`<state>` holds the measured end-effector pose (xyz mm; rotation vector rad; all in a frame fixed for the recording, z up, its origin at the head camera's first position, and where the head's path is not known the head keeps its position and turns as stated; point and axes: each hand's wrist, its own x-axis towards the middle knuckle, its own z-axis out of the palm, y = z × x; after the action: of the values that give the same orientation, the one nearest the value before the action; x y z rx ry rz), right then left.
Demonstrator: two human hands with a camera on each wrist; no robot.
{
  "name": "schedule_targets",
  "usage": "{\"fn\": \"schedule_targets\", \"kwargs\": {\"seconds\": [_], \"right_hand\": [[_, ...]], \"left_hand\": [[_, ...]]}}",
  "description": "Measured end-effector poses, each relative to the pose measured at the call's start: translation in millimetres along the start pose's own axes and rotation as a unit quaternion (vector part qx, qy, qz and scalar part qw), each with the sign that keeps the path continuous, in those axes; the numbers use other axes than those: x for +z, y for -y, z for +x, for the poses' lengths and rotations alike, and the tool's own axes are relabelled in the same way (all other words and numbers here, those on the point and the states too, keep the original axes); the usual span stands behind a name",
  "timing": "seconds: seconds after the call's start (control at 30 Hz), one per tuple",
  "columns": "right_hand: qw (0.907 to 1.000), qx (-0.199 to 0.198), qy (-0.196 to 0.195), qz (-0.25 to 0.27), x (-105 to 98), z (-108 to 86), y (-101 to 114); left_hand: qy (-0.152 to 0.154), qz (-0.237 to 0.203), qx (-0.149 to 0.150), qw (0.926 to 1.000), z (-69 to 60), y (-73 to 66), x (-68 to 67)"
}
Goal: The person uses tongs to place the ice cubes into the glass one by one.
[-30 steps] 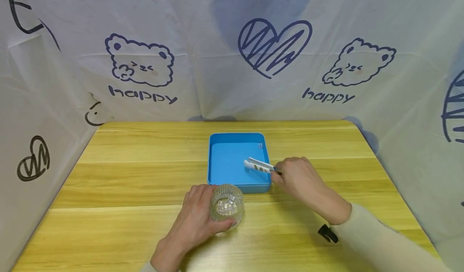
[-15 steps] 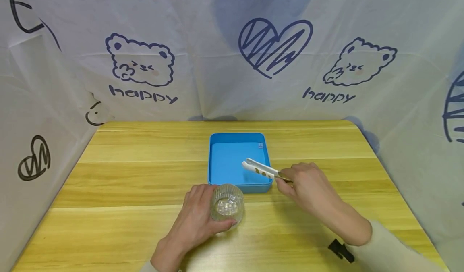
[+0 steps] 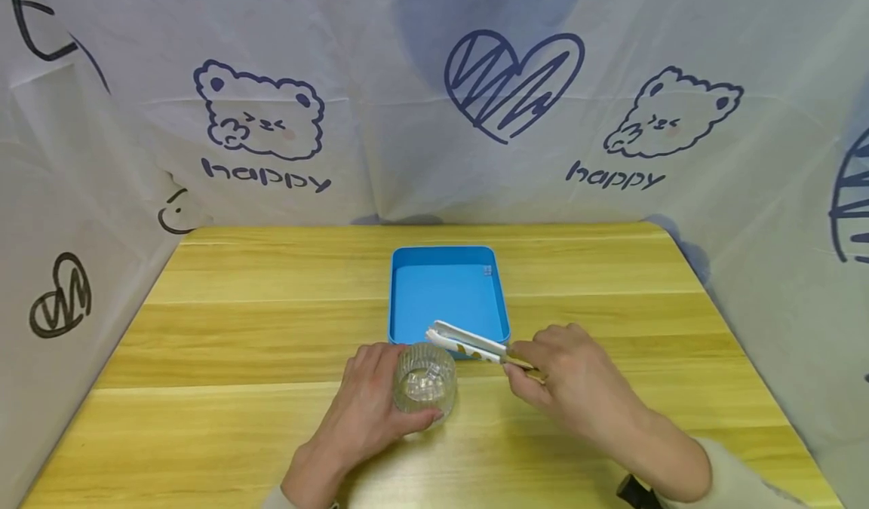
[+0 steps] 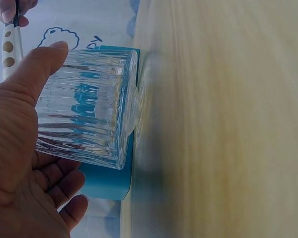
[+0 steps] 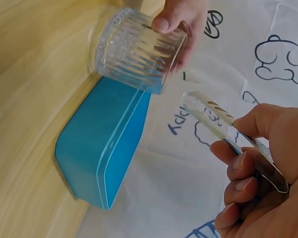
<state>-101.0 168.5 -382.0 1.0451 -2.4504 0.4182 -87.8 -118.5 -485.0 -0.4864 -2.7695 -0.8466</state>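
Note:
A ribbed clear glass (image 3: 425, 388) stands on the wooden table, with several clear cubes inside. My left hand (image 3: 366, 392) grips it from the left, thumb in front and fingers behind; the left wrist view shows the thumb (image 4: 44, 59) along the glass's side. My right hand (image 3: 573, 377) holds small tongs (image 3: 468, 343) with white, gold-spotted arms. Their tips hover over the near rim of a blue tray (image 3: 444, 290), just above and behind the glass. Something small and clear appears between the tips in the right wrist view. One clear cube (image 3: 487, 271) lies in the tray's far right corner.
The wooden table (image 3: 258, 328) extends to both sides of the tray. White cloth (image 3: 394, 117) with bear and heart drawings hangs behind and beside it. A black object (image 3: 637, 492) shows beside the right sleeve at the lower edge.
My right hand has drawn the tongs back from over the tray, toward the glass and the near side. The left hand and glass have kept their place.

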Motion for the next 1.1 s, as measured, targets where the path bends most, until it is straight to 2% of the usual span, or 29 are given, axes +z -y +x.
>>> {"fn": "schedule_targets", "kwargs": {"seconds": [0.17,0.5,1.1], "right_hand": [[0.9999,0.001,0.003,0.016,4,-2.1,5],[0.9993,-0.030,-0.014,0.019,18,-6.9,9],[0.9984,-0.026,-0.007,0.050,36,-13.4,15]], "left_hand": [[-0.004,0.002,0.005,1.0000,0.0,0.1,0.4],[0.010,-0.005,-0.006,0.9999,-0.7,-0.7,-1.8],[0.010,-0.002,-0.008,0.9999,-0.7,0.2,-1.8]]}}
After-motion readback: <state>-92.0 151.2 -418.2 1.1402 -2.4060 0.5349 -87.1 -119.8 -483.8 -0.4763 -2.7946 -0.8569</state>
